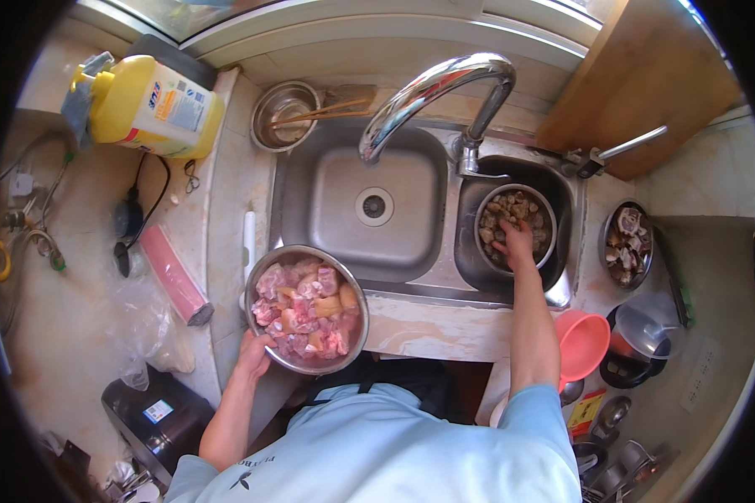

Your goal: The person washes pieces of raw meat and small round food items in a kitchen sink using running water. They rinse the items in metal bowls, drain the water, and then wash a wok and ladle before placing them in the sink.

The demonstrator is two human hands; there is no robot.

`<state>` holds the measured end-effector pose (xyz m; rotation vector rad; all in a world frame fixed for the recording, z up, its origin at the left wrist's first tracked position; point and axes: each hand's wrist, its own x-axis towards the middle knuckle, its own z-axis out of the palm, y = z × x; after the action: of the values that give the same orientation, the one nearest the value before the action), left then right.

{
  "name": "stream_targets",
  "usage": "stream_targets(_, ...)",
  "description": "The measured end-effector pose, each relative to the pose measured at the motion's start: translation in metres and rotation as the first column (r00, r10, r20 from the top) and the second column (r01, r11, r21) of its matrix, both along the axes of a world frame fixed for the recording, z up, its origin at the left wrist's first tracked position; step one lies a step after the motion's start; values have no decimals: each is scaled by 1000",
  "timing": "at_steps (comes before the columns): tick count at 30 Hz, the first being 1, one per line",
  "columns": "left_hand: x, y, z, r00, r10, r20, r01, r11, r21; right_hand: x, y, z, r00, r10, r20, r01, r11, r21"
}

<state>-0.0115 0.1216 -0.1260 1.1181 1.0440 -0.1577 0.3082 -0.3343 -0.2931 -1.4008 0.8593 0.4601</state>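
Observation:
My left hand (253,357) grips the near left rim of a metal bowl (363,308) filled with chunks of raw meat (308,308), some with skin on. That bowl is at the front left corner of the double sink, partly over the counter edge. Over on the right, my right hand (517,242) reaches into a second metal bowl (480,220), which stands in the small sink basin. Its fingers touch brownish lumps (519,206) in that bowl; whether they hold one cannot be told. A chrome faucet (440,94) arches over the large basin (327,195).
A small metal bowl with chopsticks (284,116) stands behind the sink. Right of the sink are an oval dish of meat pieces (629,245), a pink plastic dipper (582,346) and a leaning wooden board (642,88). A yellow jug (157,107) and a pink roll (175,275) lie left.

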Motion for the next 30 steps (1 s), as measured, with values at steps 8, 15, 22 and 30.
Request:
stream_targets(8, 2, 10, -4, 997, -45, -67, 45, 999, -1, 16, -15, 14, 583, 755, -300, -594, 144, -792)
stream_targets(15, 7, 5, -2, 999, -39, -16, 39, 999, -9, 14, -26, -67, 772, 615, -159, -423, 310, -852)
stream_targets(22, 8, 6, -4, 996, -73, -41, 72, 997, -22, 14, -41, -18, 830, 553, 79, -382, 665, -642)
stream_targets(30, 4, 11, -6, 996, -90, 7, 91, 995, -41, -15, -38, -13, 545, 827, -137, -573, 249, -781)
